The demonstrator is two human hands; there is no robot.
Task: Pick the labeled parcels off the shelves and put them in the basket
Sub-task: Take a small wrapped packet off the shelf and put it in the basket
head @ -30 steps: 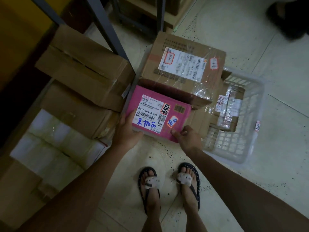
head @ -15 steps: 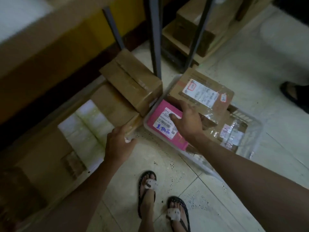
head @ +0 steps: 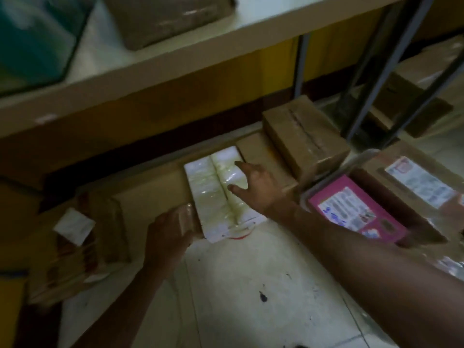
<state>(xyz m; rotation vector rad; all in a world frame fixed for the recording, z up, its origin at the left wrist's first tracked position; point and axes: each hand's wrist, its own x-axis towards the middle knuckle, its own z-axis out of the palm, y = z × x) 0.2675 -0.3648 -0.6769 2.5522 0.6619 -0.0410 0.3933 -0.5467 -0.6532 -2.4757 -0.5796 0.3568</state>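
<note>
Since the white parcel sits wedged between brown boxes on the bottom shelf, my left hand curls on its near-left corner and my right hand lies spread on top. I should slide it out level, then swing right to the basket.

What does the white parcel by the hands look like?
The white parcel is a long, flat block in shiny plastic, with a seam down its top and a red mark at its near end. It lies flat between brown boxes. The right hand rests spread on top; the left hand is at its near left corner, grip unclear.
</note>
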